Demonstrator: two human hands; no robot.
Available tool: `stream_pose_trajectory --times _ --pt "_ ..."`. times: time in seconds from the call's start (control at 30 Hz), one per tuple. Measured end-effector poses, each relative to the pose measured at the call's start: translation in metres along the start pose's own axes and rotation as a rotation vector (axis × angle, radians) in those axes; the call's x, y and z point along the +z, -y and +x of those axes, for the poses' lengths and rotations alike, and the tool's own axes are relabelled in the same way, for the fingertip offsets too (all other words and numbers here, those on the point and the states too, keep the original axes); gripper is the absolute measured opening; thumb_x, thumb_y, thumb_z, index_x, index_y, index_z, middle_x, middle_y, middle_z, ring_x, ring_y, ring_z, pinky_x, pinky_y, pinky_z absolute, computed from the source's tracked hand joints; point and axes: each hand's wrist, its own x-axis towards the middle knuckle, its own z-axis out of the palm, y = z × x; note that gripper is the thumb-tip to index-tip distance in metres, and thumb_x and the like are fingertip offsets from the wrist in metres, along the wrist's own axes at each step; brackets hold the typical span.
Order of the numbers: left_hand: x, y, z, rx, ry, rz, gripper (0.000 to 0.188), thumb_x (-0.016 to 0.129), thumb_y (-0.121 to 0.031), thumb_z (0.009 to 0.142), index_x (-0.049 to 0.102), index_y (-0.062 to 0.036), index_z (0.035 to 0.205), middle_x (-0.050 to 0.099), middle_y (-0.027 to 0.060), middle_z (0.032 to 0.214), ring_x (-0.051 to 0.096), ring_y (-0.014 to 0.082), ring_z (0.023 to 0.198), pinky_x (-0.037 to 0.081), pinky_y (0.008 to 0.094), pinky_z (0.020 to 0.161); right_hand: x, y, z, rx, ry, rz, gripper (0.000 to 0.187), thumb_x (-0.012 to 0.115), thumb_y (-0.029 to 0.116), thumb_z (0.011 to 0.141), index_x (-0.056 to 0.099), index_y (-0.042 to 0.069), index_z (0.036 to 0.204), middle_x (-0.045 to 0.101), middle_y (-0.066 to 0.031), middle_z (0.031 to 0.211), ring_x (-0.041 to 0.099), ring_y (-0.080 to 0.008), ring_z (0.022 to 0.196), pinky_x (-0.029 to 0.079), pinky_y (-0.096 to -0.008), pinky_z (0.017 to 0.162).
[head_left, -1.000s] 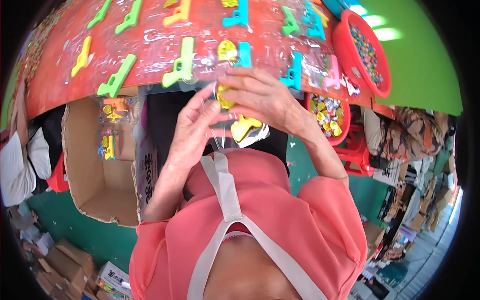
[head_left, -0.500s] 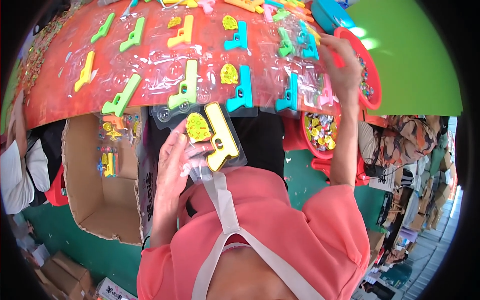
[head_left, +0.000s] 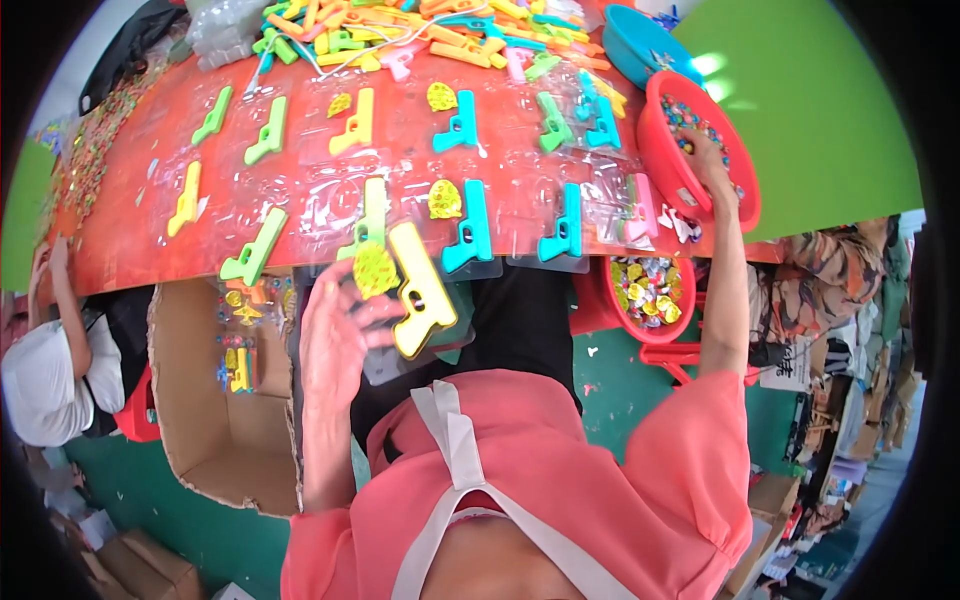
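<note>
My left hand [head_left: 335, 335] holds up a clear blister pack [head_left: 410, 345] by its left edge, just in front of the red table's near edge. In the pack lie a yellow toy pistol [head_left: 422, 290] and a yellow shell-shaped piece [head_left: 375, 268]. My right arm stretches out to the far right, and my right hand [head_left: 705, 152] reaches into a red basin [head_left: 668, 160] full of small colourful pieces. Its fingers are down among the pieces, so their grip is hidden.
The red table [head_left: 130, 230] carries many clear trays with green, yellow, cyan and pink toy pistols. A blue basin [head_left: 630, 45] stands behind the red one. Below are a red basin of wrapped sweets [head_left: 645, 292] and an open cardboard box [head_left: 215, 420]. A person in white [head_left: 40, 375] sits left.
A second ago both hands held the pack. My right hand let go and went out to the red basin at the right. My left hand keeps the pack, now lower and further left.
</note>
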Motion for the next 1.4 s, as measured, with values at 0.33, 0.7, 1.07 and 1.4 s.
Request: stream_pose_trajectory --times 0.33,0.7,1.07,1.4 --pt "0.022 -0.048 0.156 0.073 0.113 0.244 0.033 0.045 -0.023 0.101 0.049 -0.0049 0.129 0.065 0.0111 0.091 0.068 0.0293 0.091 0.057 0.0418 0.075 -0.02 -0.003 0.001 0.512 -0.195 0.717 0.029 0.07 0.027 0.087 0.065 0.003 0.103 0.06 -0.0006 0.069 0.049 -0.0082 0.047 0.036 -0.0235 0.042" --pt "0.003 -0.063 0.262 0.113 -0.052 0.705 0.037 0.056 -0.026 0.097 0.055 -0.0012 0.124 0.065 0.0098 0.088 0.066 0.0201 0.072 0.056 0.0332 0.063 -0.024 -0.003 -0.007 0.52 -0.207 0.998 0.017 0.064 0.017 0.091 0.063 0.003 0.1 0.061 -0.0039 0.081 0.054 -0.0066 0.058 0.038 -0.0204 0.041" --pt "0.051 -0.07 0.204 0.87 -0.071 1.49 0.046 0.066 -0.028 0.089 0.057 0.0018 0.124 0.06 0.0155 0.105 0.058 0.0213 0.102 0.047 0.0366 0.085 0.027 0.157 -0.001 0.01 -0.268 0.036 0.02 0.047 0.018 0.094 0.058 0.002 0.099 0.062 -0.0223 0.081 0.063 -0.0427 0.083 0.049 -0.0519 0.069" --pt "0.117 0.007 0.141 0.048 0.349 0.457 0.045 0.062 -0.021 0.094 0.047 -0.0004 0.132 0.064 0.013 0.11 0.064 0.0207 0.102 0.054 0.0329 0.086 0.076 0.136 0.024 0.131 -0.31 0.301 0.017 0.06 0.009 0.085 0.06 0.004 0.102 0.066 -0.0162 0.078 0.066 -0.0285 0.074 0.051 -0.038 0.065"
